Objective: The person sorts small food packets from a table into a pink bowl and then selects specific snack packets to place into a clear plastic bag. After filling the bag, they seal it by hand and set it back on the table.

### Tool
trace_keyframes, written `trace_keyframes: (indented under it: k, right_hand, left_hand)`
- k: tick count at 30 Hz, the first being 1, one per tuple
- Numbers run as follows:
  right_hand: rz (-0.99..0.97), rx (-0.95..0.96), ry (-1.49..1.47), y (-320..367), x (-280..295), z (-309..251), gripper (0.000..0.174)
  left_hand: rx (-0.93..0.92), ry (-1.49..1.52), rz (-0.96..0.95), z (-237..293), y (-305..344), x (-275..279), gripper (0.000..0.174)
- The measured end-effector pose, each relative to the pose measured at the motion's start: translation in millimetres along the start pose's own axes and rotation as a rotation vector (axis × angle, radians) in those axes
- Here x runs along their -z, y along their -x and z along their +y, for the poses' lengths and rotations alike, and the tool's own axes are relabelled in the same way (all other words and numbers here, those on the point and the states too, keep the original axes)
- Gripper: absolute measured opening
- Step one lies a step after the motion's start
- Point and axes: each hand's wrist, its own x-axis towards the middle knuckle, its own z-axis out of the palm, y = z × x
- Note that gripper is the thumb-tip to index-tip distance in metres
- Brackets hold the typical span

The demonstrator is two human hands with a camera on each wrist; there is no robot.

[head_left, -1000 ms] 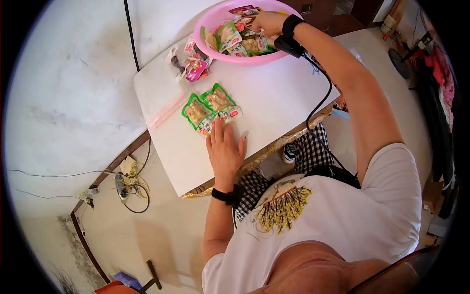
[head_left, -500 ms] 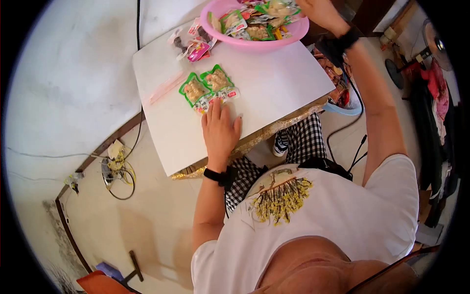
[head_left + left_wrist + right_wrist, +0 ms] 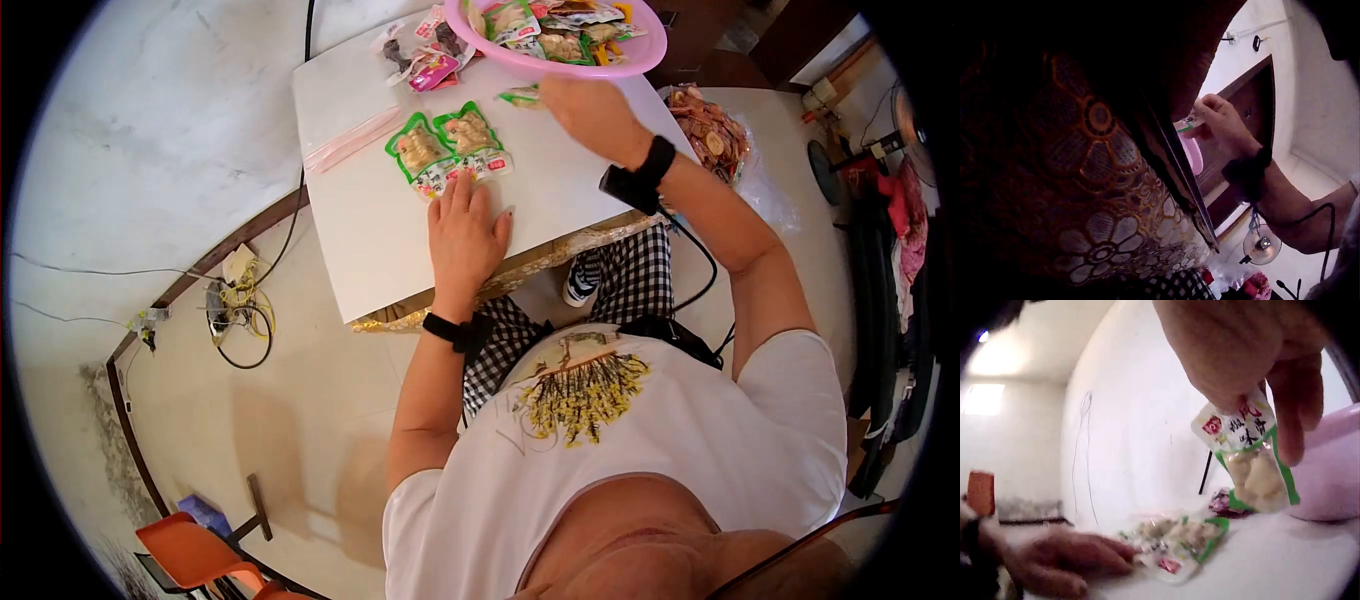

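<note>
Sorting of green-edged snack packets on a white table [image 3: 370, 240].

The right hand [image 3: 590, 110] pinches one green-edged snack packet [image 3: 1254, 465] between thumb and fingers. It hangs clear of the tabletop, at 10 o'clock from the hand and just below the pink basin [image 3: 600, 70] of mixed packets at the table's 12 o'clock edge. The left hand [image 3: 465, 235] lies flat with its fingers straight, the fingertips touching two matching packets [image 3: 450, 145] side by side at its 12 o'clock. A loose pile of packets [image 3: 430, 55] sits at 11 o'clock.
</note>
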Motion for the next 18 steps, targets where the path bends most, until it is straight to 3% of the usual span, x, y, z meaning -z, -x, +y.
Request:
trace_keyframes:
  k: [3,6,13,15,18]
  right_hand:
    - [-0.377,-0.083,0.004,15,-25,-14,0.011]
    - [-0.196,0.131,-0.066,33,-53,-1,0.013]
    - [-0.295,-0.040,-0.150,-7,26,12,0.016]
    - [-0.316,-0.093,-0.112,-37,43,41,0.015]
    - [-0.271,-0.019,-0.186,-70,37,101,0.016]
  left_hand:
    - [0.006,-0.003,0.004,-1,0,-2,0.041]
    - [0.017,0.000,-0.006,1,-2,1,0.041]
    - [0.013,-0.004,-0.023,2,-5,2,0.041]
    - [0.018,-0.016,-0.032,3,-5,3,0.042]
    - [0.021,-0.012,-0.048,3,-5,4,0.043]
